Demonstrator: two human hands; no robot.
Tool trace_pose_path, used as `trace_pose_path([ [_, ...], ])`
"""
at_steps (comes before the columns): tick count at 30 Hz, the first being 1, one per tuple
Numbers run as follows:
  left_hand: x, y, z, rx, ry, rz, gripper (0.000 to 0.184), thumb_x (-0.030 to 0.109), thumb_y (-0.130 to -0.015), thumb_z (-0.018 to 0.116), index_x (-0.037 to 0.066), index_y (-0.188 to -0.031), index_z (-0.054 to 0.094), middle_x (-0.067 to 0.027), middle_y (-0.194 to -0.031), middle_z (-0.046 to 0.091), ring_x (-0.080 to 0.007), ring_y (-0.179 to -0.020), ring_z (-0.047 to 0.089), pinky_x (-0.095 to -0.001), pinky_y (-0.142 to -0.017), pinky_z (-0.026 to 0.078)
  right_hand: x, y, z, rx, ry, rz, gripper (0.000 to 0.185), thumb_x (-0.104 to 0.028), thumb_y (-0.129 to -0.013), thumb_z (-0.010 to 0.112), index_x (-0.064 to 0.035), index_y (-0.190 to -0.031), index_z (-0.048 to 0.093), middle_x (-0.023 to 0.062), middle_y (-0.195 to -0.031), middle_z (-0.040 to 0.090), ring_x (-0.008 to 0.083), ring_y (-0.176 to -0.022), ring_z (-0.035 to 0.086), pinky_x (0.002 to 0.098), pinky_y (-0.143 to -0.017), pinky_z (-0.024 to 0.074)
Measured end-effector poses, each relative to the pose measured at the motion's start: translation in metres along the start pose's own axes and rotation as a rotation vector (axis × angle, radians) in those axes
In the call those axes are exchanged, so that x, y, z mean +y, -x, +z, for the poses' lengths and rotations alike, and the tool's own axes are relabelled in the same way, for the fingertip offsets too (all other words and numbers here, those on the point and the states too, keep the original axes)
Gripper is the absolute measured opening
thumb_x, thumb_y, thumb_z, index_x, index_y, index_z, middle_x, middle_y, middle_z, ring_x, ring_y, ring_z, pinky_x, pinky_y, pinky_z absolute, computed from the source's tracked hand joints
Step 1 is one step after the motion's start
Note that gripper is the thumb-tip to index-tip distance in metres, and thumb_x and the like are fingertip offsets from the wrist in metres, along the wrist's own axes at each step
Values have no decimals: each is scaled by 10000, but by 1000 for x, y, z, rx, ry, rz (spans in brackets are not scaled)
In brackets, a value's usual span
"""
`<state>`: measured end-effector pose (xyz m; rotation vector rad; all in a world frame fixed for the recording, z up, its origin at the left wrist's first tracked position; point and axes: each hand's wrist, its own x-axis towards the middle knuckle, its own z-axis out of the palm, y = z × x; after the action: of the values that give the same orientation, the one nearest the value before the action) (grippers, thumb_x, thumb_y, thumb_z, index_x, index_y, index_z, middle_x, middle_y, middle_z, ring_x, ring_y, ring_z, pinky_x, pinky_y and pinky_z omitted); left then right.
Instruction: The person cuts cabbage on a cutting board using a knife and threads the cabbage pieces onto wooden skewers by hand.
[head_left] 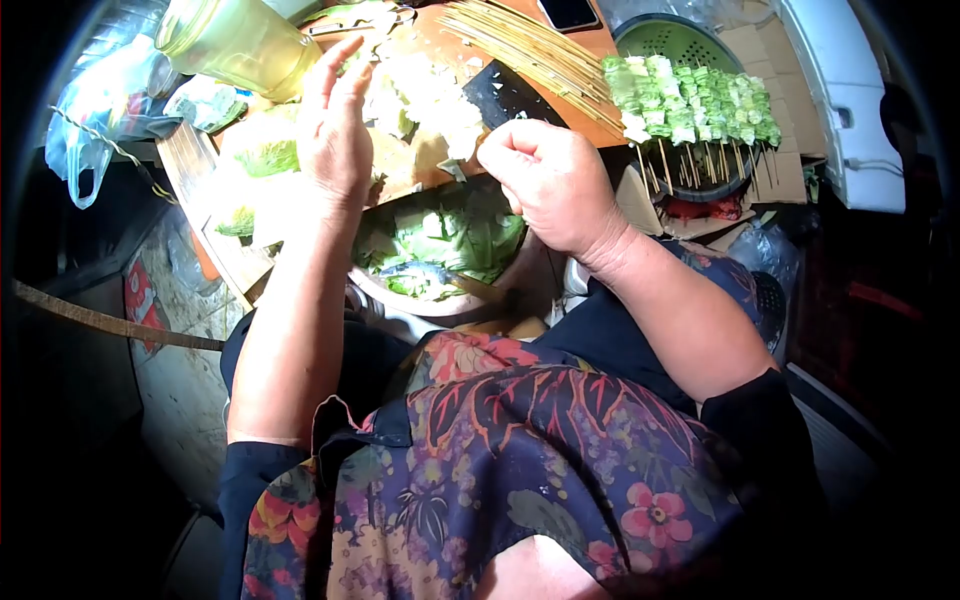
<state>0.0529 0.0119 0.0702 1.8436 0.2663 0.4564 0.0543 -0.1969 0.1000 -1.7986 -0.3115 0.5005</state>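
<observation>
My left hand (336, 135) is raised over the left part of the orange-brown board (405, 170), its fingers stretched out and nothing seen in them. My right hand (560, 185) is closed in a pinch above the board's front edge; what its fingers hold, if anything, is too small to name. Chopped pale leaves (425, 95) lie on the board between the hands. A dark cleaver blade (510, 95) rests just beyond my right hand. Below the hands, a round basin (400, 317) holds green leaves (455, 240).
Bare wooden skewers (530, 50) and a phone (569, 12) are at the back. Leaf-loaded skewers (690, 100) lie across a green colander (668, 40) at right. A plastic jug (245, 45), a cabbage (265, 157) and a plastic bag (85, 125) are at left.
</observation>
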Motion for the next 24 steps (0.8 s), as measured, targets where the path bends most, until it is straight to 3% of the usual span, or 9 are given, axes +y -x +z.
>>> trace_pose_path([
  [2,-2,-10,-3,28,231,-193,368,252,-947,482,60,-1253,552,-90,-1204,577,-192,-1107,545,-355,-957,418,3,-1,-2,6,-61,13,145,-142,-932,570,-33,-855,627,-55,-616,499,14,-519,440,189,-483,359],
  [3,-13,-16,-4,88,282,-234,322,222,-939,522,43,-1201,577,-73,-1111,613,-180,-998,584,-339,-897,461,1,-2,-5,0,-108,58,141,-136,-928,568,-31,-854,628,-53,-618,499,14,-518,437,188,-486,357],
  [4,-30,-22,-6,88,283,-234,322,222,-939,522,43,-1201,577,-73,-1111,613,-180,-998,584,-339,-897,461,-2,-2,-8,-7,-155,103,138,-130,-924,566,-29,-854,628,-52,-619,498,14,-517,435,187,-489,356],
  [7,-54,-31,-7,-18,58,-538,257,188,-911,610,20,-1105,616,-67,-963,633,-144,-808,586,-277,-702,516,-4,-4,-12,27,-121,106,166,-144,-896,567,-13,-817,633,-15,-606,538,53,-540,484,222,-531,401],
  [8,-56,-31,-6,-81,-69,-616,308,234,-904,631,6,-1110,611,-78,-934,638,-146,-761,599,-277,-661,523,-3,-6,-12,46,-100,83,194,-161,-873,575,-4,-780,640,21,-594,578,93,-561,537,259,-567,450],
  [11,-65,-31,-1,-201,-172,-760,387,300,-889,656,9,-1139,600,-80,-879,651,-145,-644,606,-264,-553,515,-4,-5,-13,23,-84,102,194,-162,-877,574,-4,-788,642,27,-604,584,87,-568,534,253,-568,449],
  [16,-70,-33,1,-341,-249,-804,363,272,-896,636,34,-1168,596,-84,-881,653,-157,-675,624,-277,-561,520,-7,-4,-15,-2,-126,131,202,-167,-888,574,-6,-786,642,27,-610,594,83,-574,535,256,-577,453],
  [19,-66,-29,-2,-363,-100,-842,343,216,-883,634,4,-1150,594,-96,-888,660,-182,-710,642,-284,-593,527,-8,-4,-15,-15,-122,117,203,-173,-892,577,-10,-791,646,23,-610,599,82,-569,541,260,-573,456],
  [24,-82,-25,-3,-465,-77,-863,251,69,-797,659,-56,-1008,606,-125,-885,668,-224,-751,657,-298,-677,542,-10,-1,-15,-16,-89,113,195,-179,-891,583,-18,-813,660,23,-611,608,80,-572,557,261,-572,464],
])
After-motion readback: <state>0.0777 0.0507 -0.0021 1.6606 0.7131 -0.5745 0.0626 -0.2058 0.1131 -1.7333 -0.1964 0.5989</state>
